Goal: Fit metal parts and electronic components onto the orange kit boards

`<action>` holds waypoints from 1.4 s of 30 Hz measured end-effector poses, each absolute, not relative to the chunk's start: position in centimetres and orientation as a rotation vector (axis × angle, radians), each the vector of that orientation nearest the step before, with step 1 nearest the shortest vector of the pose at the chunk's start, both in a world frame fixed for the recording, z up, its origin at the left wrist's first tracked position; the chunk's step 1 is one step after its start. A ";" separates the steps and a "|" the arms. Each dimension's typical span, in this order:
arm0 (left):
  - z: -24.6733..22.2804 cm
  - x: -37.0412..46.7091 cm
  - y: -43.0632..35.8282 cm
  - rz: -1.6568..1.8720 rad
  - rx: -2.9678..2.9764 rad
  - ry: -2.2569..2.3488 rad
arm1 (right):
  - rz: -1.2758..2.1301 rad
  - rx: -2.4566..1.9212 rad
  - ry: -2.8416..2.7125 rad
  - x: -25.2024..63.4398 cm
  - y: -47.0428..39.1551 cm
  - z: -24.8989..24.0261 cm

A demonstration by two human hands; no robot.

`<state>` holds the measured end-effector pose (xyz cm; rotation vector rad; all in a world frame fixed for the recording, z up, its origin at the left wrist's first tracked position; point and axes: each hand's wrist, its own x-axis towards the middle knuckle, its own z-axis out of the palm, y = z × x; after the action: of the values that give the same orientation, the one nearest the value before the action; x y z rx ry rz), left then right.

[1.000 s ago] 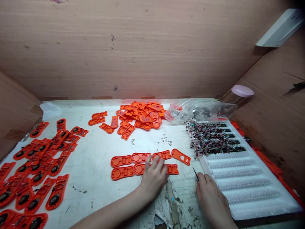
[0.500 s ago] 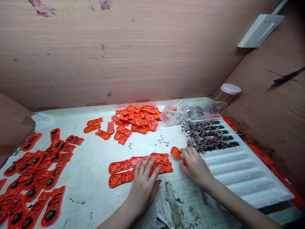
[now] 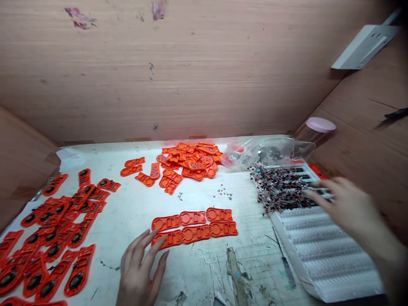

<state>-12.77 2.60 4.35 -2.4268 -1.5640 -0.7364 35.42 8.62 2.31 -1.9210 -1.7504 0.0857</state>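
Note:
My left hand point(image 3: 142, 265) is open, its fingers spread and the tips at the lower-left orange plastic shell point(image 3: 168, 239). This shell belongs to two rows of shells lying hollow side up, one of them in the upper row point(image 3: 193, 217). Over on the right, my right hand point(image 3: 347, 208) reaches above a heap of small wired circuit parts point(image 3: 280, 187). Its thumb and forefinger stay apart at the edge of the heap, and no held thing shows. Those parts lie on the far end of a white ribbed tray point(image 3: 331, 250).
Orange shells fitted with black round pieces point(image 3: 76, 280) cover the left side. A pile of orange shells point(image 3: 191, 159) lies at the back, beside a clear plastic bag point(image 3: 270, 151) and a lidded jar point(image 3: 318, 127). Small screws point(image 3: 223, 192) and a thin screwdriver point(image 3: 287, 267) lie on the table.
My right hand has let go of an orange shell and moved right to the circuit parts. My left hand has slid left and nearer, uncovering the shell rows. The view has shifted slightly.

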 end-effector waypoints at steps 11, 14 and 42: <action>4.5 -8.3 3.4 -0.638 -2.688 -1.314 | 0.520 -1.885 -1.947 13.8 23.6 1.0; 4.9 -8.9 4.7 -0.615 -2.720 -1.367 | 0.532 -1.818 -2.015 17.1 22.5 1.0; -0.6 -4.4 7.7 -0.024 -3.133 -1.142 | 0.164 -1.935 -2.223 20.5 8.5 -3.1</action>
<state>-4.43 7.72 -0.59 -3.1330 -1.1424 -0.0243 20.50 8.50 -3.14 -1.9347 -2.2230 0.1643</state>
